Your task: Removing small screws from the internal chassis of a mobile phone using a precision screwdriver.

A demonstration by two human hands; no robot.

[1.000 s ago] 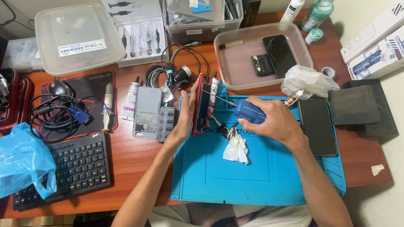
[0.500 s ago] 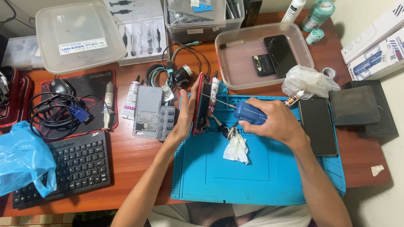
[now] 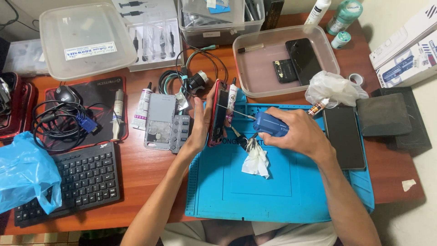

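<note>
Two hands busy: left hand (image 3: 200,125) clamps red phone (image 3: 217,114) upright; right hand (image 3: 298,132) wraps blue tool (image 3: 269,125), tip seemingly touching phone.

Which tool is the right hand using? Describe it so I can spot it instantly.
Start at the blue mat on the wooden desk. Near its top edge the right hand grips a blue tool whose thin metal tip meets the red phone held on edge by the left hand. Nothing else nearby is blue with a needle-like tip.

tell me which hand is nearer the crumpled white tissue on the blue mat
Right. The right hand, holding the blue tool, sits just above and to the right of the white tissue. The left hand holds the red phone on edge, farther off to the tissue's upper left.
</note>
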